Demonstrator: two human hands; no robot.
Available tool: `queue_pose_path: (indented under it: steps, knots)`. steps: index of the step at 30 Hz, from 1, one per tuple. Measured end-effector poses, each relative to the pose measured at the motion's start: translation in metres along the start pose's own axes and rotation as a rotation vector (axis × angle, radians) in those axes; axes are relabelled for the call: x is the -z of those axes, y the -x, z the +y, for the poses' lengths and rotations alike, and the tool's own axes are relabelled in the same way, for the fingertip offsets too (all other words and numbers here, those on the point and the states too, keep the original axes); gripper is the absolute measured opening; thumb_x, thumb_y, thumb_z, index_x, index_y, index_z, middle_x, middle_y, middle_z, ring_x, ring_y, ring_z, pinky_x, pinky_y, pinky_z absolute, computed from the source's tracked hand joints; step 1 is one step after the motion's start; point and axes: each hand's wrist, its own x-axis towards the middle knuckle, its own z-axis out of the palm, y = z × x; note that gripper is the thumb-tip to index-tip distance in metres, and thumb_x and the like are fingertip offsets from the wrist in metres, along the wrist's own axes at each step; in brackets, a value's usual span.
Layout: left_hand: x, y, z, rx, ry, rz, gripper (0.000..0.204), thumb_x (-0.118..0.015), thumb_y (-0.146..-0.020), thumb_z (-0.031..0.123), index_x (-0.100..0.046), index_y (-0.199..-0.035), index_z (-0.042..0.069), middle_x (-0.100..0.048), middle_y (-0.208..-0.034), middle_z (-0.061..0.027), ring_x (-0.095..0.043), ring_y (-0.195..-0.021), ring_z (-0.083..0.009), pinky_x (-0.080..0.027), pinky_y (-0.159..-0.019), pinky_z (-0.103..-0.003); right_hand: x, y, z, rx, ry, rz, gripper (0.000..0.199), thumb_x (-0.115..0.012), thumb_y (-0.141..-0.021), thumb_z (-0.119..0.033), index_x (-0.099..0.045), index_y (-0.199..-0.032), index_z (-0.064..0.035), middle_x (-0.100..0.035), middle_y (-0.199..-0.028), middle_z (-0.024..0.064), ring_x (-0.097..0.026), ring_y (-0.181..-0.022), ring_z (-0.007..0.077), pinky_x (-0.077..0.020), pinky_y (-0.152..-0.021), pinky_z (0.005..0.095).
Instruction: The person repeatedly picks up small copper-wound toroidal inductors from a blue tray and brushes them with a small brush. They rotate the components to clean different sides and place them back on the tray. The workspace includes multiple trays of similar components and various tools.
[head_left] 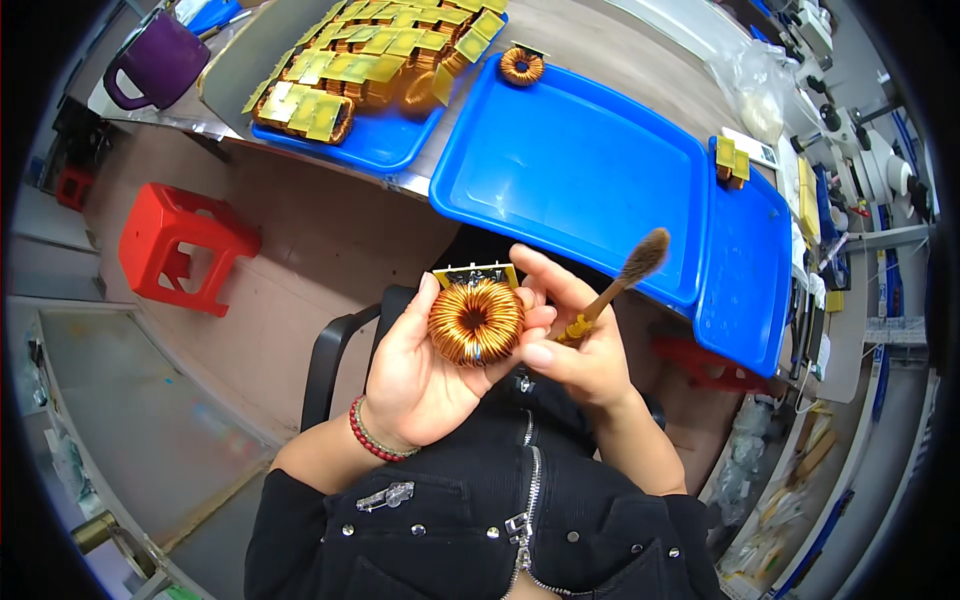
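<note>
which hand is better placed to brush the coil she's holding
Right, most likely. The right hand already grips the brush, bristles pointing up and away just beside the copper coil. The left hand cradles the coil from beneath, so it is occupied steadying it.

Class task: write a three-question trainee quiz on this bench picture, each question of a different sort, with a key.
1. True or false: the left hand holds the copper coil.
2. What does the right hand grip? A) a pen B) a brush C) pliers
3. Fill in: a lone coil lies at the far edge of the middle ____ tray.

Key
1. True: it cradles the coil in its palm and fingers.
2. B: a thin handle with a dark bristle tip that points up and away.
3. Blue. The left tray is piled with coils under yellow tabs.
</note>
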Motion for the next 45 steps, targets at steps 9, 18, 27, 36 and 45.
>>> queue_pose_path:
  steps: [9,18,27,36,45]
  knots:
    - [0.003,-0.004,0.009,-0.111,-0.137,0.063,0.052,-0.025,-0.095,0.042,-0.038,-0.125,0.002,-0.046,-0.122,-0.0192,-0.042,-0.119,-0.0348,-0.037,-0.101,-0.043,0.012,0.013,0.005,0.73,1.315,0.289,0.039,-0.072,-0.063,-0.007,-0.068,-0.101,-0.0137,-0.054,-0.079,0.005,-0.05,-0.053,0.0148,-0.0414,-0.045,0.0255]
    - [0.015,-0.022,0.013,-0.315,-0.475,-0.051,0.03,-0.026,-0.096,0.038,-0.036,-0.11,0.014,-0.048,-0.115,-0.0187,-0.05,-0.109,-0.0317,-0.041,-0.093,-0.044,-0.005,0.024,-0.009,0.71,1.332,0.278,0.037,-0.069,-0.063,0.002,-0.066,-0.099,-0.0053,-0.052,-0.082,0.0075,-0.053,-0.059,0.0146,-0.0414,-0.049,0.0236]
    - [0.012,-0.016,0.001,-0.271,-0.407,-0.06,0.031,-0.03,-0.095,0.039,-0.036,-0.112,0.014,-0.047,-0.114,-0.0198,-0.05,-0.108,-0.032,-0.041,-0.094,-0.043,-0.012,0.019,-0.025,0.887,1.536,0.039,0.017,-0.067,-0.07,-0.005,-0.068,-0.087,-0.0045,-0.055,-0.069,0.0055,-0.051,-0.049,0.016,-0.037,-0.041,0.0225]
    - [0.004,-0.024,-0.004,-0.219,-0.296,-0.103,0.034,-0.028,-0.095,0.042,-0.037,-0.111,0.014,-0.046,-0.116,-0.0214,-0.049,-0.111,-0.0357,-0.042,-0.093,-0.044,0.05,0.029,-0.034,0.626,1.169,0.574,0.021,-0.065,-0.077,-0.001,-0.066,-0.098,-0.0003,-0.046,-0.101,0.0093,-0.045,-0.059,0.007,-0.0371,-0.054,0.0204]
    - [-0.011,-0.062,-0.002,-0.153,-0.361,-0.089,0.048,-0.044,-0.093,0.022,-0.019,-0.134,0.018,-0.05,-0.114,-0.0217,-0.05,-0.111,-0.0328,-0.042,-0.094,-0.042,0.063,0.021,-0.041,0.635,1.02,0.558,0.02,-0.064,-0.08,-0.006,-0.065,-0.099,0.0003,-0.045,-0.103,0.0118,-0.046,-0.062,0.0096,-0.0399,-0.059,0.0208]
